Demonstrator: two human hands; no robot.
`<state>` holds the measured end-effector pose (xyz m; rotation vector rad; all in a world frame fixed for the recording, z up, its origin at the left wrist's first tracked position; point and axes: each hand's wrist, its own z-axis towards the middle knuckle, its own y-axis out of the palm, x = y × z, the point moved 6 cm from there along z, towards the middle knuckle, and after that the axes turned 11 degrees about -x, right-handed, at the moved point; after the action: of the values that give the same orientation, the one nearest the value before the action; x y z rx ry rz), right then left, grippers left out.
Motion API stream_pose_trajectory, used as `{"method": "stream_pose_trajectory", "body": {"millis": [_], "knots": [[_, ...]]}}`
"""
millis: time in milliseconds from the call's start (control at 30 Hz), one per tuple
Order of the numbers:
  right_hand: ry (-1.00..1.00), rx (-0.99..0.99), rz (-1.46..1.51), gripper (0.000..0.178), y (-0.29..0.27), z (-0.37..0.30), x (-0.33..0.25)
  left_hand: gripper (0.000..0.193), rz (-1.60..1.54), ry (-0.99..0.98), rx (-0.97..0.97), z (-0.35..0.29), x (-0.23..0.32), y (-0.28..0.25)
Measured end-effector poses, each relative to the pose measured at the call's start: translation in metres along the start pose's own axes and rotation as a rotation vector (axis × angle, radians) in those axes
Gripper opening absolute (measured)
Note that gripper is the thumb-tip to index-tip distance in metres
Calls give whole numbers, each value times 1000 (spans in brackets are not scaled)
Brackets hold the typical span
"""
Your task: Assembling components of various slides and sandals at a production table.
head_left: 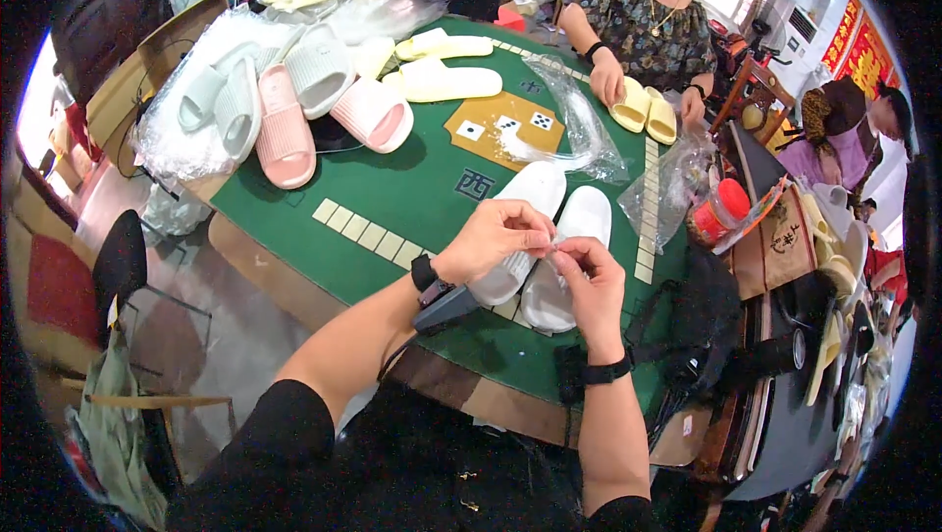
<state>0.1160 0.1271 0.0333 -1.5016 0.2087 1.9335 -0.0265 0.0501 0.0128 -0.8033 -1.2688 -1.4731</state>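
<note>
Nearest us, both wrists wear black bands. Left hand [500, 240]: thumb and forefinger closed in a pinch. Right hand [592, 296]: thumb and forefinger likewise pinched together, its tips just beside the left's. Something clear seems to show between them; too small for us to tell what.

Directly below lies a pair of white slippers [586, 213], side by side on the green table cover [412, 174], the left one partly hidden by the left hand. We note a row of cream rectangles [371, 236] along the near edge. To the right, a clear jar with a red lid [731, 200].

Farther in, a crumpled clear plastic bag [594, 144] lies beyond the white pair. On the left, we find pink slippers [285, 130] near pale green ones [238, 110]; behind and to their right, yellow slippers [451, 82].

Across on the far right, a co-worker's hand [607, 79] touches another yellow pair [643, 112].
</note>
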Motion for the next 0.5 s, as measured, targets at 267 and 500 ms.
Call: {"method": "stream_pose_trajectory", "body": {"millis": [267,500], "knots": [[97,8,33,7,2,-2,5,14,79,10,24,1,-1,-4],[56,22,-27,8,3,-2,2,19,145,35,25,1,0,0]]}}
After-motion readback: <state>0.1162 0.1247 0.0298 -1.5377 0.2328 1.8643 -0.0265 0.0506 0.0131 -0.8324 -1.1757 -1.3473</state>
